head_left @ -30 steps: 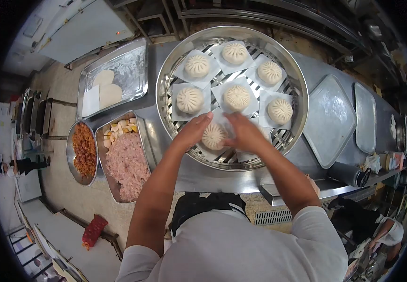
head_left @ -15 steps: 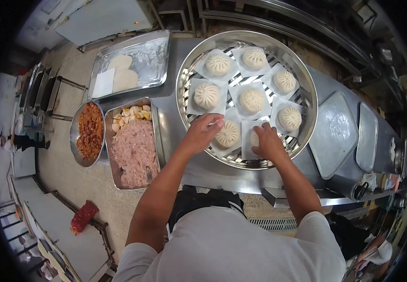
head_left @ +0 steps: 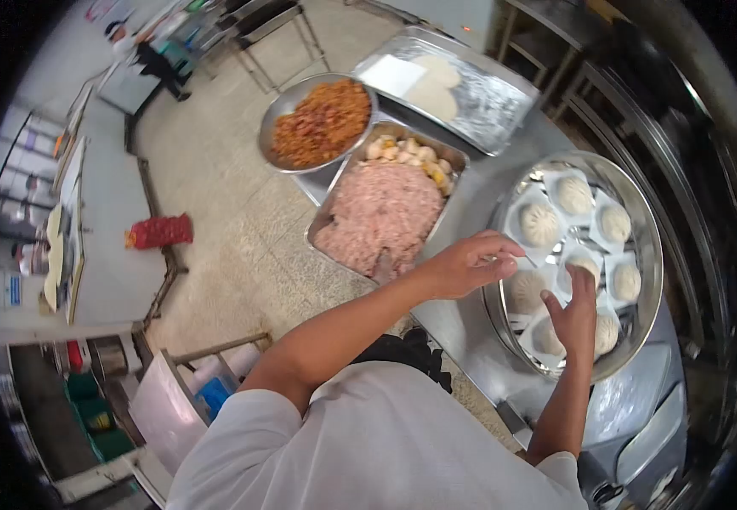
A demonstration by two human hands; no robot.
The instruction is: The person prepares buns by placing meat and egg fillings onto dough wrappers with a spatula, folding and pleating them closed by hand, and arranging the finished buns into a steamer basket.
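Observation:
Pleated white buns, each on a square of paper, fill the round metal steamer tray (head_left: 656, 263). My left hand (head_left: 477, 265) is over the tray's left rim, fingers bent with the thumb apart from them, close to the left bun (head_left: 527, 293). Among the buns, my right hand (head_left: 576, 316) reaches in with thumb and fingers spread. Its fingertips overlap the middle bun (head_left: 583, 265), and its thumb points toward the left bun. A bun (head_left: 547, 337) near the front rim is partly covered by the right hand. Neither hand has anything lifted in it.
A pan of pink ground meat (head_left: 385, 204) with egg pieces (head_left: 407, 153) stands left of the steamer, beside a bowl of reddish-brown filling (head_left: 322, 123). Behind is a tray (head_left: 496, 106) with flat dough rounds (head_left: 433, 100). A red net sack (head_left: 160, 232) and a person (head_left: 158, 64) are farther left.
The view has swung left, so the steamer now appears at the right. My right hand has moved off the front bun toward the middle one. My left hand stays by the left rim.

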